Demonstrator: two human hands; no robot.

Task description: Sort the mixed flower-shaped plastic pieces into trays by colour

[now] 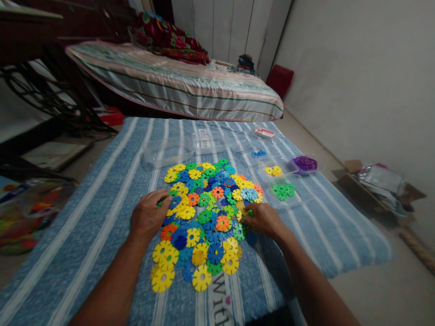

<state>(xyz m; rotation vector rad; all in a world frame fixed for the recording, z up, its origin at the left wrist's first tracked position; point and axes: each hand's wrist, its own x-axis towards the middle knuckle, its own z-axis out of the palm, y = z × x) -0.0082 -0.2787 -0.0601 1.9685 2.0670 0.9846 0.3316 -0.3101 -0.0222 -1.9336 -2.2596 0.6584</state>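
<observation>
A heap of flat, notched plastic snowflake discs (218, 193) in yellow, blue, green and orange lies spread over the striped cloth. At the heap's left edge is my left hand (149, 215), its fingers curled, with a bit of a green disc showing among them. My right hand (263, 219) reaches the right edge, thumb and fingers closed together around a green piece that is mostly covered. Near it, a clear tray holds green discs (283, 191), another holds yellow discs (273, 171), and a heaped one holds purple discs (305, 164).
Farther back are blue discs (258, 154), a small box with a red-and-white label (264, 132), and a large clear container (168, 151). A bed (190, 93) stands beyond. On the floor to the right sits a cardboard box (365, 192); a sewing-machine stand (50, 93) is left.
</observation>
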